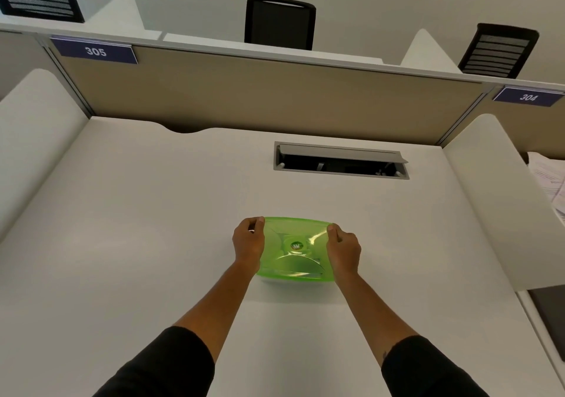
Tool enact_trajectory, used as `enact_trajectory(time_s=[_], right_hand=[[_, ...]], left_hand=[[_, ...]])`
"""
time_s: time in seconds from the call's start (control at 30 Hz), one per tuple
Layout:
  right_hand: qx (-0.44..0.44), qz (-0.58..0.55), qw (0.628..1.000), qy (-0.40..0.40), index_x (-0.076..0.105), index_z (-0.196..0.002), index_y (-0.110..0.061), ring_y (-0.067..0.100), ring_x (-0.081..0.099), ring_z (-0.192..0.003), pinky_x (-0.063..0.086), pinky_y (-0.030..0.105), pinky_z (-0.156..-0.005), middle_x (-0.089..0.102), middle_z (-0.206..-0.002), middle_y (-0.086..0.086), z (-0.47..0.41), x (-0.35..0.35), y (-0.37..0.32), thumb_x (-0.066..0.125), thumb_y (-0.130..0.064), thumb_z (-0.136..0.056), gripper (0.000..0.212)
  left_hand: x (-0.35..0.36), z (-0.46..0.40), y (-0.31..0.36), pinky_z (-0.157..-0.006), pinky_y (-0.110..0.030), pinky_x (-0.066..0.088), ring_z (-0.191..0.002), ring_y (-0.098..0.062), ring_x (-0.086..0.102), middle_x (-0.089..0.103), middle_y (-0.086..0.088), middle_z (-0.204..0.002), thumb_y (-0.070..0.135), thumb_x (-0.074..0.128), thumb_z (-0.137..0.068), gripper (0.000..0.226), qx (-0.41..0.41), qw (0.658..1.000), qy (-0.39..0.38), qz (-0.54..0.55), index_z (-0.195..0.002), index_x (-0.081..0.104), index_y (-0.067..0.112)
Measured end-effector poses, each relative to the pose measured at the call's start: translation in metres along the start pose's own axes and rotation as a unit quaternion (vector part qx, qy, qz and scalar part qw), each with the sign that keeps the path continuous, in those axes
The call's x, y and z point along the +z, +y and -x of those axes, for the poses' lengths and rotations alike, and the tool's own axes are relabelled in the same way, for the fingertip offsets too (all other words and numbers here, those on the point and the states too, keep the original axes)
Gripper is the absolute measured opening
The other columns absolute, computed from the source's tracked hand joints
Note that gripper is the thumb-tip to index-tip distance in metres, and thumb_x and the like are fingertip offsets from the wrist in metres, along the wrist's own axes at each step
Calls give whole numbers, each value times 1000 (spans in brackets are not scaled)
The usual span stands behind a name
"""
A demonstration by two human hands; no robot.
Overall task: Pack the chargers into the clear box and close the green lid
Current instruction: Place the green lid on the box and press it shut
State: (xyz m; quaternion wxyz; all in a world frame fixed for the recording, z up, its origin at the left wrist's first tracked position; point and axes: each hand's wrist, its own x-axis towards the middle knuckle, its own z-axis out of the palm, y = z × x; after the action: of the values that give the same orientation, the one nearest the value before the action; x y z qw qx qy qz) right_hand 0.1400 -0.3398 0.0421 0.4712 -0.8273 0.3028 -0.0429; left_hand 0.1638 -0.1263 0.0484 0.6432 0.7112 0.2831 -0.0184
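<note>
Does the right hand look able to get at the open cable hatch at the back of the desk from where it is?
Probably yes. The right hand grips the green lid, and bare desk lies between it and the hatch; it must let go first.

"305" on blue partition sign [95, 50], "304" on blue partition sign at right [528, 97], unreadable round sticker [297, 246] on green lid [284, 266]
</note>
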Motion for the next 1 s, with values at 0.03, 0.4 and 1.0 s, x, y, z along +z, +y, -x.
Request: enact_trajectory(time_s=[0.03,0.4,1.0], right_hand=[[9,-10,1000,-11,77,-94,-23,24,56,-78,44,32,-71,58,-82,4,-3,-3,1,57,-52,-97,36],[92,-158,969,-168,73,-105,-8,22,69,-74,58,38,-63,72,-93,10,30,-65,36,89,-28,-82,35],[224,-250,910,-242,67,-95,-1,24,69,-63,56,25,-57,70,-79,13,39,-73,24,85,-6,-83,22]], left_hand=[[-2,3,0,-70,-23,49,-79,-10,59,66,9,-87,28,63,-103,22,1,1000,1,4,-111,73,10],[-51,47,-33,-77,-43,63,-87,-20,69,72,-8,-100,58,77,-86,48,-37,997,-60,-28,-114,66,21],[-61,64,-39,-67,-31,67,-93,-33,73,69,-36,-121,7,81,-89,21,-86,983,-95,128,-105,66,7]])
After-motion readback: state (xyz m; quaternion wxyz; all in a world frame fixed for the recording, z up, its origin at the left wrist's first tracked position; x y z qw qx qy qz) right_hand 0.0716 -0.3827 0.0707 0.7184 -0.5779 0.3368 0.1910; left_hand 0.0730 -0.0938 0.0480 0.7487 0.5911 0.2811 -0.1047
